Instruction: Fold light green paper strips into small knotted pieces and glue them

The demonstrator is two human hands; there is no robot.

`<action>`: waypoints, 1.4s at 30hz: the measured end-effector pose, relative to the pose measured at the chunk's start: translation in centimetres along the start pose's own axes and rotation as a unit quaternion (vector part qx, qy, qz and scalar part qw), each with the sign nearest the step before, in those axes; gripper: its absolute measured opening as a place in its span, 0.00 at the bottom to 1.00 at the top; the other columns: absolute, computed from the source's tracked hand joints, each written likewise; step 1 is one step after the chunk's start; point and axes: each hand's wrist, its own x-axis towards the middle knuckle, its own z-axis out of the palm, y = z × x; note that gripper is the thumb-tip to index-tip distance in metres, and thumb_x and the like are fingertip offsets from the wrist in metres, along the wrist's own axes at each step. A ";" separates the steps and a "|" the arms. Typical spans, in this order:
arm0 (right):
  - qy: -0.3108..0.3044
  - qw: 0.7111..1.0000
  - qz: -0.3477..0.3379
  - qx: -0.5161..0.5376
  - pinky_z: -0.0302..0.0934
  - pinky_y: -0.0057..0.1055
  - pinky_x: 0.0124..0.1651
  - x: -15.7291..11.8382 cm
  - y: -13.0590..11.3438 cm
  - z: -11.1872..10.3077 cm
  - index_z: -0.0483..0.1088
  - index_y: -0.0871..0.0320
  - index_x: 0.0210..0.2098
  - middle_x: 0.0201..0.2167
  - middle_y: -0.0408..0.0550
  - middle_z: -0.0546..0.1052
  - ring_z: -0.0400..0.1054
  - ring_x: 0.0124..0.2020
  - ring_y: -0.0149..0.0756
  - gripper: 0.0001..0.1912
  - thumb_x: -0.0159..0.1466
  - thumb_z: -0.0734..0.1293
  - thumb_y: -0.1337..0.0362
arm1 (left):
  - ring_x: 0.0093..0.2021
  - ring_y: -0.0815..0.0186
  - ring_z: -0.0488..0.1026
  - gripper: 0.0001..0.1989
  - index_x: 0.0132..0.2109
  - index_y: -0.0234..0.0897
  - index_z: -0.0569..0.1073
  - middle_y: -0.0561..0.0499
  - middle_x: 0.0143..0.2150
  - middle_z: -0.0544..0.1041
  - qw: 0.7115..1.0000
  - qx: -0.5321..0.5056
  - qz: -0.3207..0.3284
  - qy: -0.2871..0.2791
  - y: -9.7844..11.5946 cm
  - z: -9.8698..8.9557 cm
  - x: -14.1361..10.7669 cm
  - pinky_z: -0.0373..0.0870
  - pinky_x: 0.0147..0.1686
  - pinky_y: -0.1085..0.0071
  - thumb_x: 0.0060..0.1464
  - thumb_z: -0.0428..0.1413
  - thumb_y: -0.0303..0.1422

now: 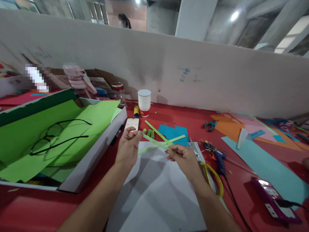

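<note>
My left hand (130, 145) pinches one end of a light green paper strip (154, 141) above a white sheet (154, 193). At the other end, my right hand (181, 156) has its thumb and fingers closed on the same strip, which crosses other green strips near those fingers. One long green strip (156, 131) slants away toward the back. Just beyond my hands lie small folded green paper pieces (151, 133), next to a phone (132, 123) showing a timer. A blue paper piece (169, 132) lies behind the strips.
A box (96, 158) with green sheets and eyeglasses (48, 141) stands left. Stacked paper cups (144, 103) stand at the back. Yellow-handled scissors (212, 177), a glue gun (219, 161), a purple power strip (275, 199), pliers (210, 125) and coloured paper lie right.
</note>
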 end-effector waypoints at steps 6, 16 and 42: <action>0.023 1.000 -0.008 -0.017 0.65 0.29 0.31 0.0 0.9 0.6 0.72 0.59 0.30 0.25 0.45 0.77 0.73 0.26 0.35 0.11 0.54 0.69 0.57 | 0.33 0.71 0.73 0.10 0.31 0.36 0.70 0.53 0.32 0.76 0.990 -0.026 -0.137 -0.032 -1.5 0.2 -1.1 0.67 0.36 0.73 0.42 0.64 0.29; -0.065 0.869 -0.163 -0.463 0.52 0.28 0.29 -2.3 -0.6 1.8 0.71 0.56 0.28 0.25 0.45 0.77 0.68 0.26 0.33 0.12 0.64 0.59 0.61 | 0.22 0.77 0.60 0.07 0.31 0.38 0.66 0.59 0.23 0.61 0.964 -0.147 -0.208 -0.080 -0.4 0.4 -0.7 0.63 0.26 0.78 0.51 0.59 0.31; 0.135 0.953 0.033 -0.270 0.65 0.34 0.35 -8.5 1.0 -9.7 0.67 0.52 0.51 0.42 0.50 0.76 0.71 0.41 0.46 0.32 0.45 0.71 0.57 | 0.19 0.77 0.47 0.14 0.32 0.32 0.74 0.50 0.28 0.66 0.891 0.091 -0.317 -0.311 0.7 0.2 -1.9 0.50 0.19 0.75 0.54 0.54 0.40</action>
